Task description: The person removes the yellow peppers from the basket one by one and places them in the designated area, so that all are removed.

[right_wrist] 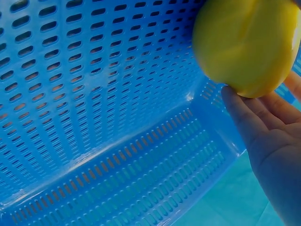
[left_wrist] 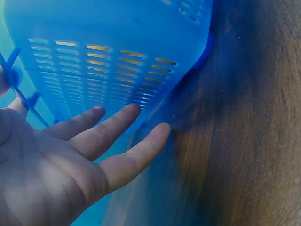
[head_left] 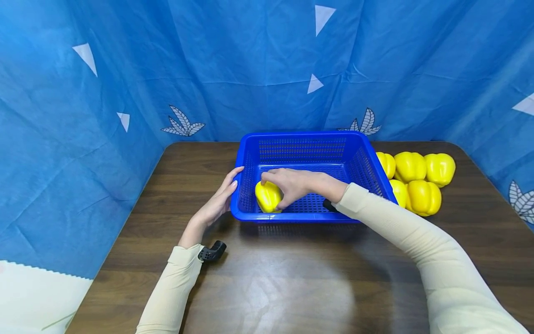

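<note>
My right hand (head_left: 288,183) reaches into a blue plastic basket (head_left: 300,218) and grips a yellow bell pepper (head_left: 267,197) at its left end. In the right wrist view the fingers meet the lower side of the pepper (right_wrist: 244,47), with the slotted basket floor (right_wrist: 103,70) beside it. My left hand (head_left: 217,204) is at the basket's left side, fingertips right at the rim. The left wrist view shows that hand (left_wrist: 51,165) with three fingers stretched out along the slotted outer wall (left_wrist: 117,28).
Several yellow bell peppers (head_left: 423,197) stand grouped on the brown wooden table (head_left: 267,278), just right of the basket. A blue patterned curtain (head_left: 258,60) hangs behind the table and along its sides.
</note>
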Action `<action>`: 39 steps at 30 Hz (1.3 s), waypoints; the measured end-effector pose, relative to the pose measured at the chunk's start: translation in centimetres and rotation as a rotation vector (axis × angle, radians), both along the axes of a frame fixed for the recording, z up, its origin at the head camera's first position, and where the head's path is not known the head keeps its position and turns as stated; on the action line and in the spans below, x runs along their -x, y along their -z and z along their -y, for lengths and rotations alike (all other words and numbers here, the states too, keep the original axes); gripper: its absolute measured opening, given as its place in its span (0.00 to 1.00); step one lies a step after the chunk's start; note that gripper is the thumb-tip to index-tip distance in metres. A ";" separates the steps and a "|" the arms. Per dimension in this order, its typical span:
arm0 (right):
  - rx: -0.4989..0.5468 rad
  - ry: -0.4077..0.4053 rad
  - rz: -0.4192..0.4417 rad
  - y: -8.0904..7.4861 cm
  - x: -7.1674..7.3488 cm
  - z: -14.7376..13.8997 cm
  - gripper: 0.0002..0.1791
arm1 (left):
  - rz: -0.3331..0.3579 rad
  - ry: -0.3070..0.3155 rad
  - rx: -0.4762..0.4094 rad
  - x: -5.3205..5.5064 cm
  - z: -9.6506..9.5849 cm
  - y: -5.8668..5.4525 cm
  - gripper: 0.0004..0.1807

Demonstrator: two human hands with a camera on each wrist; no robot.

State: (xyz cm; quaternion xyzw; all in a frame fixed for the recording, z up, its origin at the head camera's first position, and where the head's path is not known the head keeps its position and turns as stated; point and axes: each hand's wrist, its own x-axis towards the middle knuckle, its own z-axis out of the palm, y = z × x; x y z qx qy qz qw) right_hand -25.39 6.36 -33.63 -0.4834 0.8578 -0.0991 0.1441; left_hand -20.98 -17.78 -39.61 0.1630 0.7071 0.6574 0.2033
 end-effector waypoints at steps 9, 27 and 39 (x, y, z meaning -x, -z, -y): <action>0.038 0.006 -0.008 -0.5 0.2 -0.7 0.34 | -0.007 0.000 0.000 0.1 0.0 0.2 0.27; 0.124 0.050 -0.056 -2.5 -0.3 -4.1 0.35 | -0.014 -0.004 -0.030 -0.2 -0.2 0.1 0.26; 0.147 0.090 -0.019 -2.9 -0.5 -6.5 0.35 | -0.011 0.003 -0.021 -0.2 -0.3 0.0 0.27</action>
